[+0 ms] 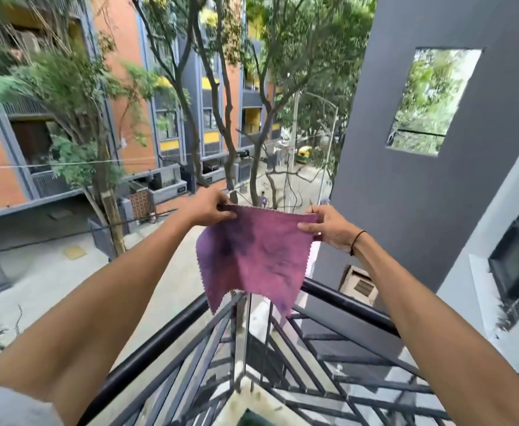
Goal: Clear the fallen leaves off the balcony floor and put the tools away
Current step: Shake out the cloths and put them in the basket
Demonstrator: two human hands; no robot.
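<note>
A purple-pink cleaning cloth (255,256) with dark stains hangs spread out beyond the balcony railing (160,348). My left hand (213,207) pinches its upper left corner. My right hand (325,227) pinches the upper right corner; a dark band sits on that wrist. Both arms are stretched out over the railing's corner, and the cloth's lower edge dangles just above the top rail. No leaves or other tools are in sight.
The black metal railing with slanted bars meets in a corner below my arms. A dark grey wall (405,149) with a window opening rises on the right. Trees (221,87), an orange building (129,103) and a street lie far below.
</note>
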